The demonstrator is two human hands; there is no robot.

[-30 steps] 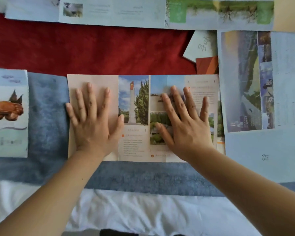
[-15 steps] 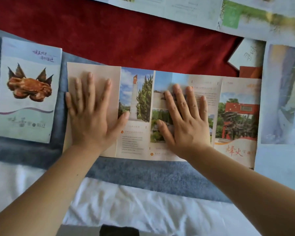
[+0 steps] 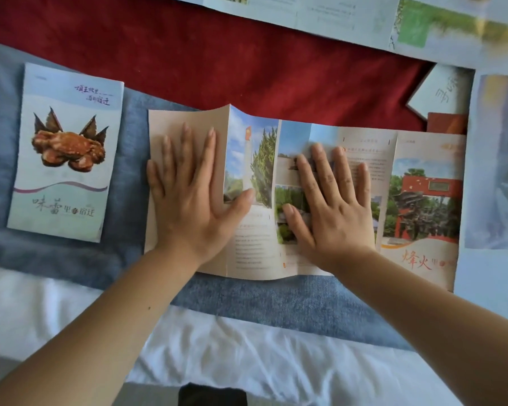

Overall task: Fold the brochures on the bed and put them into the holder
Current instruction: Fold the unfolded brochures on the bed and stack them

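Beige end panel of the open brochure (image 3: 251,250) sits under the left grip (image 3: 188,200) in the head view. Palm is down, fingers straight & slightly spread, pressing flat, grasping nothing. Thumb reaches over the first fold onto the panel w/ the monument photo. Right grip (image 3: 335,209) is likewise released, flat & spread on the middle panels, fingertips on the blue-sky photo & text column.

Brochure lies unfolded, long side running left-right, on the bed across a blue blanket (image 3: 123,259), top edge against a red cloth (image 3: 217,54). Fold btw the beige & monument panels stands up as a low ridge at its far end; the rest lies near flat. Far-right panel w/ the red gate pic is uncovered, just beyond the right grip's little finger.

Around:
- Folded crab-cover brochure (image 3: 65,153) lies left on the blanket, near the open one but apart.
- Long unfolded sheet (image 3: 320,16) runs along the top.
- Pale blurred brochure (image 3: 499,159) at right meets the open brochure's right edge; touching or overlapping, can't tell.
- Small white card (image 3: 443,89) & an orange-red piece (image 3: 446,123) sit at upper right, the latter just above the open brochure's top right corner.
- White sheet (image 3: 247,347) lies nearer the person.
- Dark object (image 3: 211,395) at bottom edge, unclear what.

Both forearms cross sheet & blanket, hiding parts of the brochure's near edge.
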